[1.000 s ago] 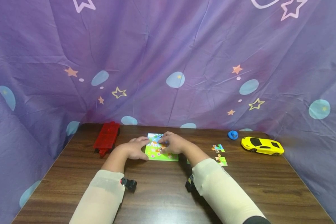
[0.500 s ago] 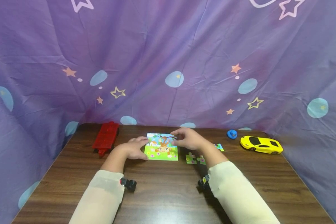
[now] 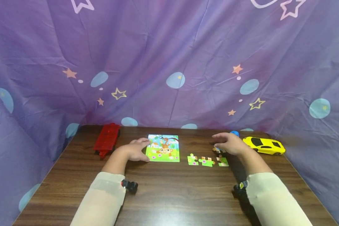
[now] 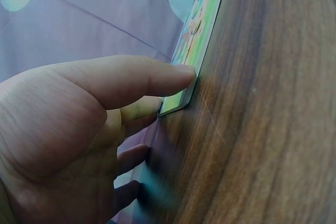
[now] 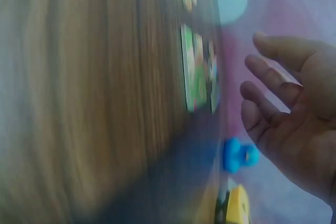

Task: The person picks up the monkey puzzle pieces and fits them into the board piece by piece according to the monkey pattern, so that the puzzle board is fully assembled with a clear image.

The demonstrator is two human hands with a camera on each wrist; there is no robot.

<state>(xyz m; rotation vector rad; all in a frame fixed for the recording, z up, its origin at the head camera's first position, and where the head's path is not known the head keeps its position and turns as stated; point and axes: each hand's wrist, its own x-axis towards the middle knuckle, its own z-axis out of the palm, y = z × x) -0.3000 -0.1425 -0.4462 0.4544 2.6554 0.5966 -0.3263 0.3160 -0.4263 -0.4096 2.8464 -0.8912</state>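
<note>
A square picture board with a cartoon monkey [image 3: 164,149] lies at mid-table. At its left edge rests my left hand [image 3: 134,150]; the left wrist view has the thumb [image 4: 163,76] laid on the board's near corner, other fingers behind. My right hand [image 3: 231,143] hovers over the jigsaw pieces on the right, fingers spread and nothing between them. Beneath it, a jigsaw piece [image 3: 218,150] is partly hidden. Three green jigsaw pieces lie in a row nearer me: a left one [image 3: 192,159], a middle one [image 3: 207,162] and a right one [image 3: 223,161].
A red toy trailer [image 3: 107,138] stands at the back left. Beyond my right hand are a small blue toy hat [image 3: 235,133] and a yellow toy car [image 3: 264,145]. A purple patterned curtain [image 3: 169,62] hangs behind the wooden table [image 3: 164,188].
My right hand has moved right, from over the monkey board to above the loose jigsaw pieces, uncovering the board and the front row. My left hand has stayed at the board's edge.
</note>
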